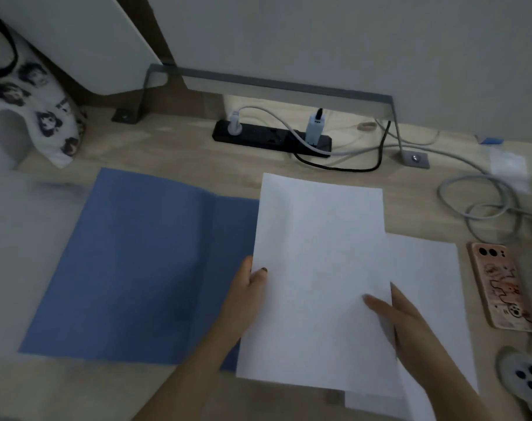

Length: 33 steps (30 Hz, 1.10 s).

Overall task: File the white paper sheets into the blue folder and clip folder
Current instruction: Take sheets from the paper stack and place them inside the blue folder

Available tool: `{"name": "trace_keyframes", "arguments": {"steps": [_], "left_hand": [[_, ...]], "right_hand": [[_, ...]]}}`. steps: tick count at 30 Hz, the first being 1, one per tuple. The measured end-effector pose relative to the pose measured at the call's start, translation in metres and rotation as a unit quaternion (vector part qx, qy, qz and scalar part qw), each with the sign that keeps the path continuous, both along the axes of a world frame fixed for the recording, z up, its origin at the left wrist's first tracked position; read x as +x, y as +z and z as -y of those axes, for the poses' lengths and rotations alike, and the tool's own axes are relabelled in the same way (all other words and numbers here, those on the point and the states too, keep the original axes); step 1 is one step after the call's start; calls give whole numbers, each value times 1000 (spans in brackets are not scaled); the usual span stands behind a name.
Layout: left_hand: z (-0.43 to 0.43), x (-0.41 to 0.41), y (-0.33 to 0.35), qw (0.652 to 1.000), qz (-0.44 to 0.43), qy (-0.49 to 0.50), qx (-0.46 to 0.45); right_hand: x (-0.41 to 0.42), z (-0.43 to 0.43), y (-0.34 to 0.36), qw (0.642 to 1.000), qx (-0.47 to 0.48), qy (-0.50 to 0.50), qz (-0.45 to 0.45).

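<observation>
- Bench [182, 147]: pale wood, set against a grey wall; carries everything below.
- Blue folder [137, 253]: lies open and flat on the bench's left half, with its crease running up the middle.
- Top sheet [319, 253]: white and blank. It overlaps the folder's right leaf on one side and the lower sheet on the other, and is held at both side edges.
- Lower sheet [425, 268]: white, flat on the bench to the right of the folder, partly covered by the top sheet.
- Left hand [249, 287]: thumb on top of the top sheet's left edge, fingers hidden beneath, pinching it.
- Right hand [410, 323]: thumb on the sheet's right edge, fingers tucked under, clamped likewise.
- Power strip [271, 138]: black, by the wall, with plugs in it.
- Phone [498, 284]: pink case, face down, just right of the lower sheet.
</observation>
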<state>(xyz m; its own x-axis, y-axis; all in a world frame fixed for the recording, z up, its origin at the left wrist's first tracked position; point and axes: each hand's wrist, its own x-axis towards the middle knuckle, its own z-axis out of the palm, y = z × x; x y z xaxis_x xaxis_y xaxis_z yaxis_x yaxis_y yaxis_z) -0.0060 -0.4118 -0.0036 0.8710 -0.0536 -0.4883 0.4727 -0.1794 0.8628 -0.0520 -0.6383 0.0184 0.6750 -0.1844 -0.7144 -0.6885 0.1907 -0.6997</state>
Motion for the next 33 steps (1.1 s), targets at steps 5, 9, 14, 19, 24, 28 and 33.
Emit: {"name": "trace_keyframes", "arguments": {"steps": [5, 9, 14, 19, 24, 28, 33], "left_hand": [[-60, 8, -18, 995, -58, 21, 83], [-87, 5, -31, 980, -50, -16, 191], [-103, -16, -46, 900, 81, -207, 374], [-116, -28, -63, 784, 202, -338, 479], [-125, -26, -67, 745, 216, -369, 512], [-130, -28, -69, 728, 247, -359, 530], [-135, -32, -71, 717, 260, -356, 539]], "right_hand": [[14, -66, -26, 1000, 8, 11, 5], [18, -94, -47, 1000, 5, -10, -2], [21, -94, -57, 999, -45, 18, -12], [19, -100, -58, 996, -83, 20, -5], [13, -101, -64, 995, -96, 9, -4], [5, -103, -65, 996, -86, 16, 2], [3, -103, -69, 996, -84, 30, 1]]}}
